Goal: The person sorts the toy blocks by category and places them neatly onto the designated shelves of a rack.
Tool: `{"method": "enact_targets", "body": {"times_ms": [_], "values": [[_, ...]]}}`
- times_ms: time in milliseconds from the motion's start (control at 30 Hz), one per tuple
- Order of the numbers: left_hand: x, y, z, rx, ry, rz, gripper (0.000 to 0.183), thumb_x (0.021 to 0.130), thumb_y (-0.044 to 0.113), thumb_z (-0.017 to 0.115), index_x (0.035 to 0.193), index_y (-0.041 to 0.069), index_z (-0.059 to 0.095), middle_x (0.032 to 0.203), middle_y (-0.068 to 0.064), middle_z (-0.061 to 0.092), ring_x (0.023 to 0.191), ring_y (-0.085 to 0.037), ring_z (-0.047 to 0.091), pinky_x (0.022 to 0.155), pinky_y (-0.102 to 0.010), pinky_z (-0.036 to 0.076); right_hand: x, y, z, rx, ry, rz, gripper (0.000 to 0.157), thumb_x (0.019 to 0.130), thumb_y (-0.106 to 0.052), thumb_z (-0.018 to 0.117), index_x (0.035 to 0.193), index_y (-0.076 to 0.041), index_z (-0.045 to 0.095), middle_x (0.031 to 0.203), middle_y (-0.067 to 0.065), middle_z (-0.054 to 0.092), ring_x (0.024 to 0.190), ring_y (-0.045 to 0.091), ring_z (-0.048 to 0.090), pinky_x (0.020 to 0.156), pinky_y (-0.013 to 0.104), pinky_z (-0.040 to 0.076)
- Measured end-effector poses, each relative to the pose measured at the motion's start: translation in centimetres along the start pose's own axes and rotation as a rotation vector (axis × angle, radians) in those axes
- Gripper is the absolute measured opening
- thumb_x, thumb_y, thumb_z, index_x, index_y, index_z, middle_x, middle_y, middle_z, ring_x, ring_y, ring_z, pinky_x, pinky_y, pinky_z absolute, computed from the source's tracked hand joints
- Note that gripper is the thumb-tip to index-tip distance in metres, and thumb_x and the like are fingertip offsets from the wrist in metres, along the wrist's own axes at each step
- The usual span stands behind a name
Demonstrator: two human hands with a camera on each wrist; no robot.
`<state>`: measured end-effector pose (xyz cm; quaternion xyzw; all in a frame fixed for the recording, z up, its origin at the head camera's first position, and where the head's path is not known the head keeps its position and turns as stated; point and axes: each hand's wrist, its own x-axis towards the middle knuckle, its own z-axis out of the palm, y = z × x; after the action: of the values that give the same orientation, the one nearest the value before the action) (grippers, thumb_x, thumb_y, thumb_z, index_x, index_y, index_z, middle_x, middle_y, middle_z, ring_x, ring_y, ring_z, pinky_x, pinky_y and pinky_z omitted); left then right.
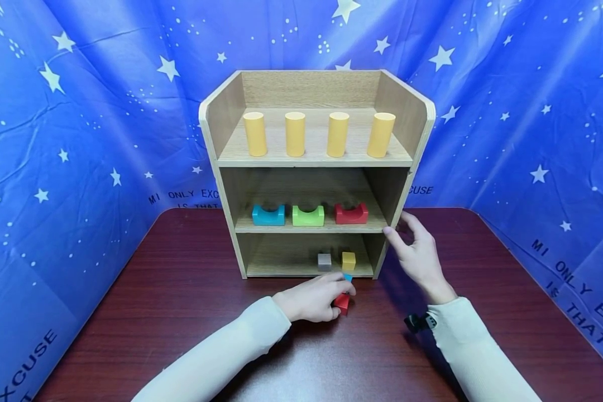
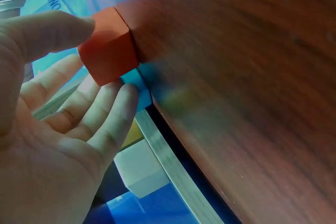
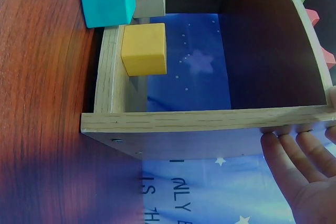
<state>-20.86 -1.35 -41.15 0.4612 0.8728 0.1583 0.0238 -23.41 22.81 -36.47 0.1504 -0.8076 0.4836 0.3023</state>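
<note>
My left hand [image 1: 314, 298] is at the table in front of the wooden shelf unit [image 1: 311, 229]. Its thumb presses a red cube [image 2: 109, 45], and the fingers reach around the cube's far side to a blue cube [image 2: 137, 88]. Red and blue cubes lie close together by the bottom shelf's front edge. On that shelf stand a grey cube [image 1: 324, 262] and a yellow cube [image 3: 144, 49]. My right hand [image 1: 419, 257] touches the unit's right side panel, thumb at the front edge and rather straight fingers [image 3: 286, 163] against the outer face.
Several yellow cylinders [image 1: 295, 134] stand in a row on the top shelf. The middle shelf bears blue [image 1: 268, 215], green [image 1: 308, 216] and red [image 1: 351, 214] notched blocks. A dark red-brown table [image 1: 181, 312] carries the unit; a starry blue curtain [image 1: 80, 128] hangs around it.
</note>
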Motion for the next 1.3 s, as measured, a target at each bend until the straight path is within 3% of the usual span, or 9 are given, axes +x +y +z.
{"method": "enact_targets", "body": {"times_ms": [567,800,1300], "values": [[-0.09,-0.19,-0.14,0.025,-0.025,0.013,0.040,0.081,0.007,0.068,0.118,0.018,0.060,0.111,0.008,0.052,0.102,-0.008,0.051,0.089,-0.020,0.041,0.10,-0.01,0.12,0.007,0.000,-0.015,0.037,0.089,-0.012,0.067,0.124,-0.004,0.059,0.101,0.013,0.065,0.091,-0.002,0.057,0.074,0.012,0.045],[-0.12,-0.18,-0.14,0.026,-0.032,0.000,0.040,0.081,0.008,0.068,0.118,0.018,0.060,0.114,0.007,0.053,0.107,-0.010,0.052,0.092,-0.023,0.042,0.24,0.25,0.23,0.015,-0.005,-0.016,0.038,0.088,-0.005,0.067,0.125,-0.001,0.058,0.102,0.017,0.065,0.091,-0.002,0.057,0.075,0.011,0.045],[-0.27,-0.31,-0.05,0.032,-0.025,0.011,0.040,0.079,0.007,0.069,0.117,0.017,0.061,0.110,0.007,0.054,0.099,-0.008,0.052,0.088,-0.020,0.042,0.01,-0.03,-0.01,0.003,0.003,-0.009,0.036,0.088,-0.011,0.068,0.123,-0.004,0.060,0.099,0.013,0.066,0.089,-0.001,0.057,0.073,0.013,0.045]]}}
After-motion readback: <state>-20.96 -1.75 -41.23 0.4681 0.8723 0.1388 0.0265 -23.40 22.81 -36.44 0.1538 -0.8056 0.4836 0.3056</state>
